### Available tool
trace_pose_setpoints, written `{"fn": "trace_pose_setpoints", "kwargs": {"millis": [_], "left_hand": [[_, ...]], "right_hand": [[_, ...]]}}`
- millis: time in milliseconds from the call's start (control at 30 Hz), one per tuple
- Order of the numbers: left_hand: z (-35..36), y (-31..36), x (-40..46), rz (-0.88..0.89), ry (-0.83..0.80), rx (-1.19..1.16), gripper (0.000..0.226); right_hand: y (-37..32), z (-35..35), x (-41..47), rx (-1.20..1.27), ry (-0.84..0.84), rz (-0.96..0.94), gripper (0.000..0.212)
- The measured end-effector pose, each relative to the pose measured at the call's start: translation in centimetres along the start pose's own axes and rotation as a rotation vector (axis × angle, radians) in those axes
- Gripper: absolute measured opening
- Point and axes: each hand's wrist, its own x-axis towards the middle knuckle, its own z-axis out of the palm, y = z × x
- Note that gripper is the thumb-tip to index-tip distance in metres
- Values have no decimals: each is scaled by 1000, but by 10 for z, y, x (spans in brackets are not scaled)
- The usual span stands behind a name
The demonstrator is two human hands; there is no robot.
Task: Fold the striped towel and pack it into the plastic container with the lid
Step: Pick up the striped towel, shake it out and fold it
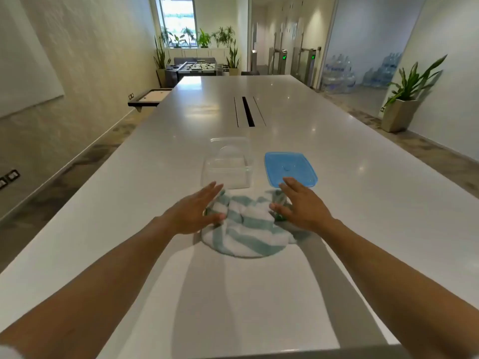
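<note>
Both hands, left hand [193,213] and right hand [300,206], flank the crumpled striped towel [246,229], fingers spread, gathering it; the container [226,167] waits uncovered beside its blue lid [290,168].

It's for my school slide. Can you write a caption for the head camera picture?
Two open hands, left hand and right hand, reach a crumpled green-and-white striped towel near a clear plastic container and blue lid.

Towel in front of me on the table, box and lid beyond it.

The towel [246,229] lies bunched on the table [363,203] at 12 o'clock, between my left hand [193,212] at its 9 and my right hand [300,206] at its 3. The container [226,164] stands just behind the towel at 11 o'clock; the lid [290,168] lies beside it at 1 o'clock. A cable slot [248,111] sits farther back.
</note>
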Motion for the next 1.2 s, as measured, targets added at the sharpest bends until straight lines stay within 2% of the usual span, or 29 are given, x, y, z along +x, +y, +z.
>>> {"fn": "trace_pose_setpoints", "kwargs": {"millis": [100, 167, 267, 367, 533, 633, 733, 833, 967, 1067, 1200], "left_hand": [[11, 1, 1, -46, -132, -20, 76], [19, 1, 2, -72, -163, -24, 70], [23, 1, 6, -81, -86, 29, 62], [25, 3, 9, -83, -51, -26, 54], [21, 6, 10, -81, 30, -216, 39], [6, 8, 11, -85, 115, -359, 31], [-17, 14, 13, -76, 226, -470, 29], [-45, 23, 17, -94, 336, -595, 30], [-81, 40, 27, -22, 451, -691, 36], [-110, 57, 38, 41, 480, -658, 46], [-153, 83, 54, 185, 402, -398, 57]], "right_hand": [[2, 8, -4, 13, -58, 0, 59], [4, 11, -9, 18, -93, -9, 53], [3, 11, -12, 42, -134, -2, 55], [4, 11, -12, 55, -156, -17, 55], [2, 9, -8, 41, -111, -37, 35], [4, 6, -6, 121, -1, -11, 21], [3, -4, 0, 314, 153, 83, 14], [-2, -24, 10, 487, 285, 148, 19], [-14, -58, 25, 572, 417, 174, 22], [-23, -83, 39, 623, 358, 169, 17], [-43, -119, 54, 664, 295, 15, 30]]}}
